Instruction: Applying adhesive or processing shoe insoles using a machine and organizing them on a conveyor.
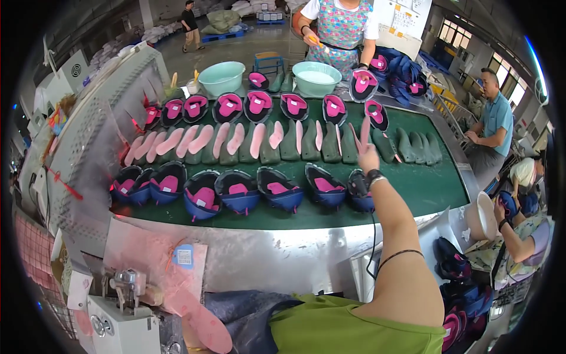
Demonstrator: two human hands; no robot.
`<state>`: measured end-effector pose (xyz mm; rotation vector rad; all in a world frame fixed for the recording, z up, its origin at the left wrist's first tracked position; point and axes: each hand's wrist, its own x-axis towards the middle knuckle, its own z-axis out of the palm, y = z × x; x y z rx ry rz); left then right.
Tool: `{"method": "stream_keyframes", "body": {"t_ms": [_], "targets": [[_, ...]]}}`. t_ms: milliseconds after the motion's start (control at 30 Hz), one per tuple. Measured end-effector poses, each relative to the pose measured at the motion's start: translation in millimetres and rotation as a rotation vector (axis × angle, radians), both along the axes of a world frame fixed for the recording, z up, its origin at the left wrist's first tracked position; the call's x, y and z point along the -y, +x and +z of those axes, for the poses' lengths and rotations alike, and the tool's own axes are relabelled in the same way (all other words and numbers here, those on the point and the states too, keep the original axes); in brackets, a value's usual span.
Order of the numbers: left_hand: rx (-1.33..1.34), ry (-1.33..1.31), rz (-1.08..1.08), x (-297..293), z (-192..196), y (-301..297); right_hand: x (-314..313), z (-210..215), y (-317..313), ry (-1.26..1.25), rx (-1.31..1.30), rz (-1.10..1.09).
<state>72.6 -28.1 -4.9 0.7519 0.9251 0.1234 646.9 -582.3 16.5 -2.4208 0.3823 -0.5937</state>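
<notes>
My right arm reaches across the green conveyor belt (413, 194). My right hand (369, 158) is closed on a pink insole (364, 131) that stands upright over the row of dark green shoe lasts (330, 144). More pink insoles (236, 138) lie along the lasts further left. At the lower left, my left hand (191, 337) shows only as a strip of skin beside a large pink insole (213, 330); it appears to hold this, though the fingers are hidden. Blue shoe uppers with pink linings (239, 192) line the near side of the belt, and others (229, 106) the far side.
A co-worker in a flowered apron (339, 35) stands across the belt, beside two pale green basins (317, 76). A grey machine (121, 312) stands at lower left by a pink-stained board (141, 242). Other people work at right, near a white bucket (480, 215).
</notes>
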Motion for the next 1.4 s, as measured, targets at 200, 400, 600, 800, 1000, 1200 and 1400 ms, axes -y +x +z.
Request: {"method": "stream_keyframes", "body": {"t_ms": [200, 400, 600, 800, 1000, 1200, 1400], "targets": [[0.071, -0.065, -0.061, 14, 32, 22, 100, -17, 7, -0.201, -0.219, -0.185], [-0.018, -0.091, 0.072, 32, 46, 31, 115, -43, 37, -0.224, -0.243, -0.177], [-0.048, -0.113, 0.094, 44, 43, 37, 117, -73, 55, -0.054, -0.282, -0.215], [-0.040, -0.125, 0.086, 43, 43, 40, 84, -59, 44, 0.093, -0.170, -0.173], [0.000, -0.114, 0.063, 38, 47, 39, -60, 3, 15, 0.388, -0.060, 0.585], [0.135, -0.060, -0.054, 43, 51, 43, -250, 22, -142, 0.716, -0.344, 1.352], [0.065, 0.094, -0.004, 60, 39, 31, -374, 8, -324, 0.346, -0.554, 1.808]]}}
